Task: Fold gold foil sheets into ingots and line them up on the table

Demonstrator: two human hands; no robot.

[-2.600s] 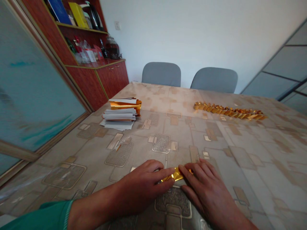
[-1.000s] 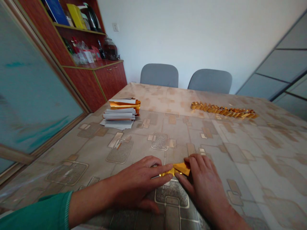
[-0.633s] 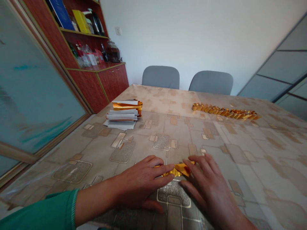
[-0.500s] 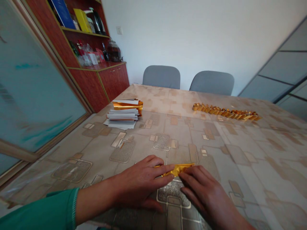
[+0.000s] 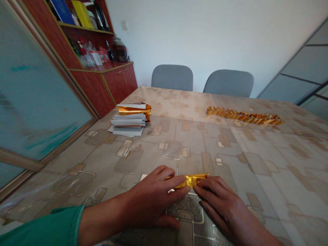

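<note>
On the desk (image 5: 151,150): gold foil strip (image 5: 190,181); left hand (image 5: 155,193), fingers over its left end; right hand (image 5: 221,198), fingers at its right end; whether either grip closes, cannot tell. Beyond the strip: paper stack (image 5: 128,122) leftward, folded gold row (image 5: 243,117) rightward.

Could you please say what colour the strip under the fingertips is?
The strip is shiny gold, shown best in the head view.

Desk (image 5: 194,140) under beige-brown, rounded-rectangle patterned cover (image 5: 151,150), glossy in spots: gold foil strip (image 5: 191,180) lies on near side around the middle, loose pile of white-and-gold sheets (image 5: 128,122) farther back left, long row of folded gold pieces (image 5: 243,117) slanting across back right.
</note>
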